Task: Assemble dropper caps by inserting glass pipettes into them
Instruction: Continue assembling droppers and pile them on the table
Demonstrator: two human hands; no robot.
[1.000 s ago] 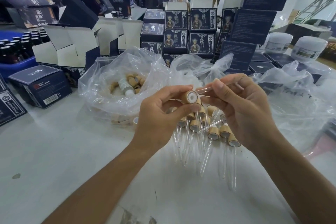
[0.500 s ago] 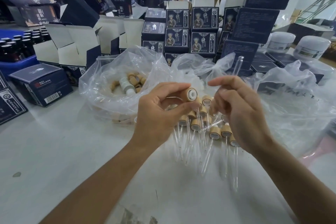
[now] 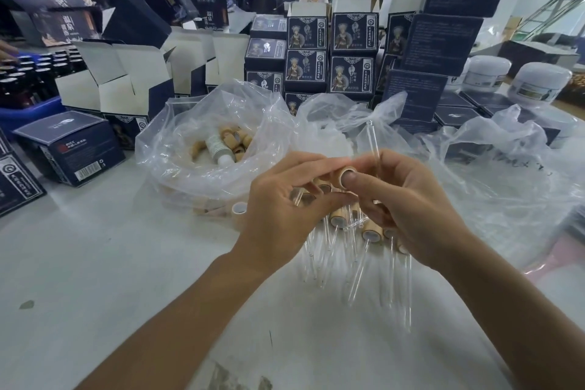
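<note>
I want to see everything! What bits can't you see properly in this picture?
- Head view: dropper cap opening, covered by the right hand thumb.
- Glass pipette lower end, hidden behind the right hand's fingers.
- Finished droppers partly under both hands; left hand blocks some.
- Box lettering is too small.

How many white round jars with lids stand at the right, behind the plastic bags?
2 clearly: one jar far right, another jar left of it. A third may hide behind the dark boxes.

Bright, even light fills the frame; daylight whitens the upper right. Shadows are faint. Wide-angle bending tilts the edges, and the background is soft.
</note>
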